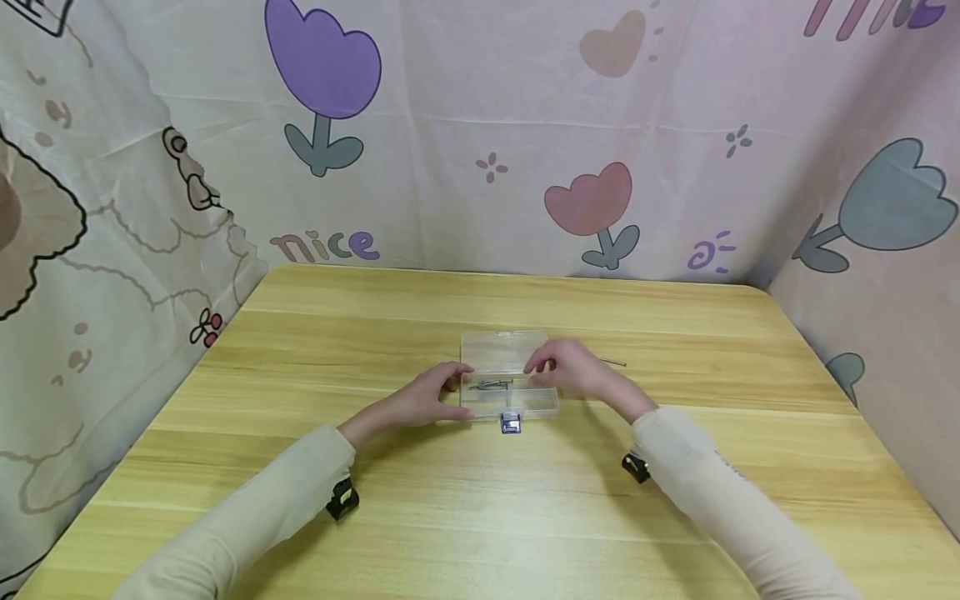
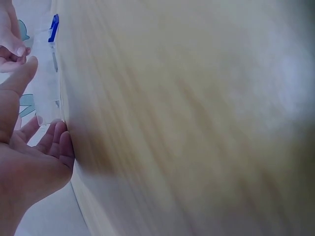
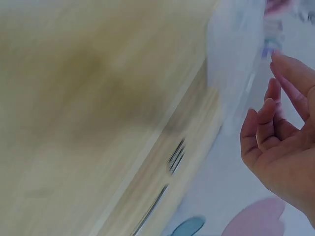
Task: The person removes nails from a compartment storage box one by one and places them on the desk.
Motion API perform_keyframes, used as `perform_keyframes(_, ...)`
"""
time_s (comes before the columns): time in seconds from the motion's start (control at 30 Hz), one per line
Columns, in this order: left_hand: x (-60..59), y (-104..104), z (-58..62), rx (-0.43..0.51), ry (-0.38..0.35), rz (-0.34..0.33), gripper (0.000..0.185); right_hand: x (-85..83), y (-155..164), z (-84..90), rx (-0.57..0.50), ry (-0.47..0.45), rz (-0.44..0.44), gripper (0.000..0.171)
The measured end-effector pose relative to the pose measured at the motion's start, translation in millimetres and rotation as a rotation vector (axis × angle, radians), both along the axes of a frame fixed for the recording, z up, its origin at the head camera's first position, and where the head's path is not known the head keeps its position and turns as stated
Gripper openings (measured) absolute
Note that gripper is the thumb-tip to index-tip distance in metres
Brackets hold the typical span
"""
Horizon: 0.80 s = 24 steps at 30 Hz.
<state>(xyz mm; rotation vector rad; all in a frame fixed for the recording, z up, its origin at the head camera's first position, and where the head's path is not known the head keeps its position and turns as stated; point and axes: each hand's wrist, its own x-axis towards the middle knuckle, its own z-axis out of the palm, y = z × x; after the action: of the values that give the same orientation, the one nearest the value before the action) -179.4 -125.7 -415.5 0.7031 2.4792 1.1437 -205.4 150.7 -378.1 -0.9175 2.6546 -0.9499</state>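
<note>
Hands meet at a clear plastic box (image 1: 508, 385) lying open near the middle of the wooden table (image 1: 480, 508). The left hand (image 1: 427, 398) rests against the box's left end, its grip loose: fingers nearly straight and spread, touching the plastic wall rather than curled round it. From the left wrist view the fingertips (image 2: 58, 140) sit right at the box edge, thumb raised apart from them. The right hand (image 1: 568, 367) hovers over the box's right part, at the seam where lid (image 1: 502, 351) meets tray; its fingers are gently bent, and whether the tips pinch the lid or merely touch it, I cannot tell. In the right wrist view the fingers stand apart and hold nothing plainly.

Inside the tray lie a few thin dark metal pieces (image 1: 491, 385), too small to name. A blue clasp (image 1: 511, 423) sticks out from the box's near edge. Another thin metal piece (image 1: 613, 362) lies on the table just beyond the right hand.

Both wrist views are badly blurred; the box shows there only as a pale smear. Cream sleeves (image 1: 247, 521) cover both arms, cut off at the lower edge.
</note>
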Motion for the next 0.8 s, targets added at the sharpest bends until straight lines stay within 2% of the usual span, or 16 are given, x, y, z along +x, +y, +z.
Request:
perform_keyframes(0.2, -1.8, -1, -1.5, -0.003, 0.006, -0.002, 0.068, 5.5, -27, -1.9, 0.029, 0.067, 0.17, 0.009)
perform_keyframes(0.4, -1.8, -1, -0.9, 0.006, 0.004, -0.012, 0.068, 4.8, -45, -5.1, 0.07, 0.094, 0.242, 0.005)
perform_keyframes(0.67, -2.8, 0, -1.9, 0.001, 0.003, -0.016, 0.067, 2.2, -57, -7.7, 0.118, 0.038, 0.248, 0.004)
perform_keyframes(0.8, -3.0, -1, -1.9, 0.008, -0.005, -0.011, 0.067, 1.4, -61, -9.7, 0.172, 0.062, 0.247, 0.003)
